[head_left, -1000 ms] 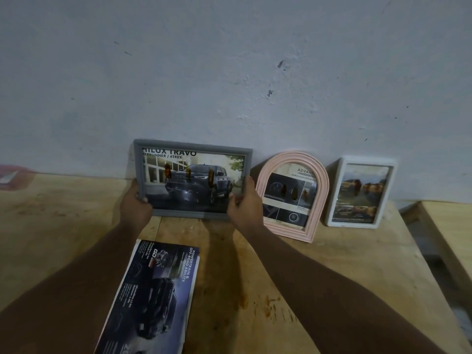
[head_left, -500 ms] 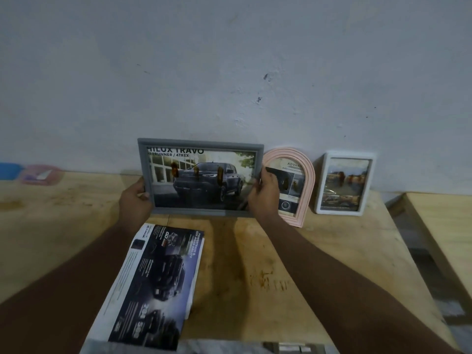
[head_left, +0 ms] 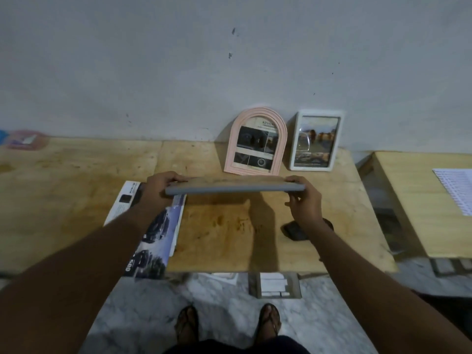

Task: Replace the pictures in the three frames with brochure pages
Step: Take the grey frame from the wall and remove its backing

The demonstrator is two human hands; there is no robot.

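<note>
Left hand (head_left: 163, 186) and right hand (head_left: 305, 200) grip the grey frame (head_left: 235, 189) by its short ends — held flat, edge-on, above the table (head_left: 76, 180); behind, the pink arched frame (head_left: 255, 141) and white frame (head_left: 315, 140) lean on the wall (head_left: 178, 72) — brochure (head_left: 155, 231) beneath the left forearm

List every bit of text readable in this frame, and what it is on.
"ADVAN", cut off: page in pink arched frame.
Dark car brochure: print too blurred.
White rectangular frame: caption too small.
White printed sheet at right: too small.
Grey rectangular frame, held edge-on: face hidden.
</note>
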